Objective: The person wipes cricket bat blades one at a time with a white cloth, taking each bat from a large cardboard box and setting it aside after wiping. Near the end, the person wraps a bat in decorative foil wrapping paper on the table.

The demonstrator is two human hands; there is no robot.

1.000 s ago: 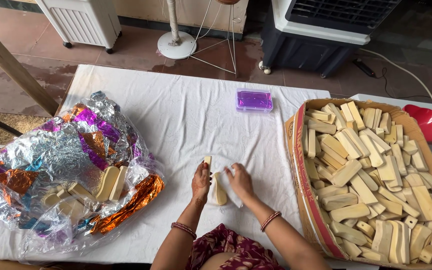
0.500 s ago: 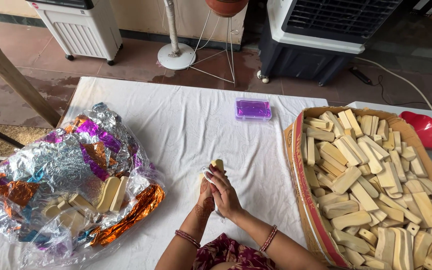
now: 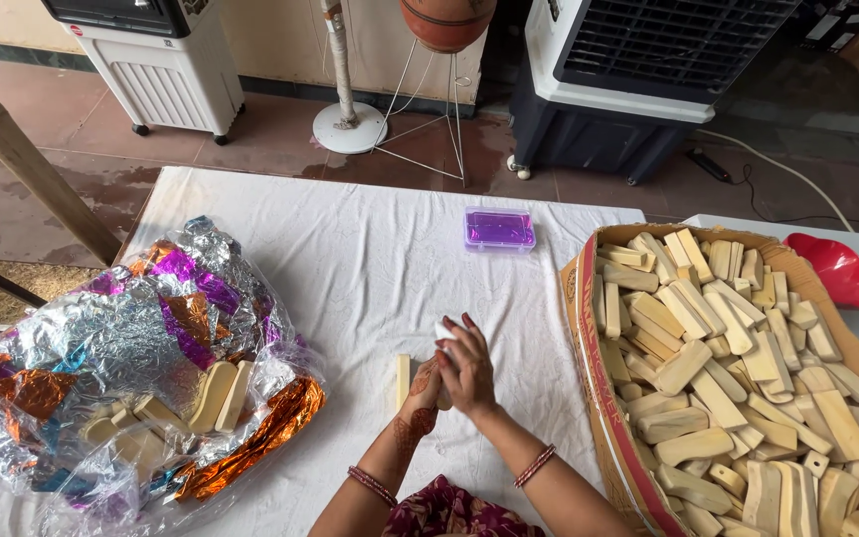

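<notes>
One wooden block (image 3: 402,379) stands beside two hands (image 3: 454,373) clasped, seemingly around something pale

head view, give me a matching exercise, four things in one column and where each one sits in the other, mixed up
Things:
1. small purple box
2. red dish
3. cardboard box of pale wooden pieces
4. crinkled foil wrap

Places:
A. left side of the white cloth
B. far right, behind the carton's corner
C. right of the hands, filling the right side
D. far edge of the cloth, near the middle

Pairs: 1-D, 2-B, 3-C, 4-A
</notes>
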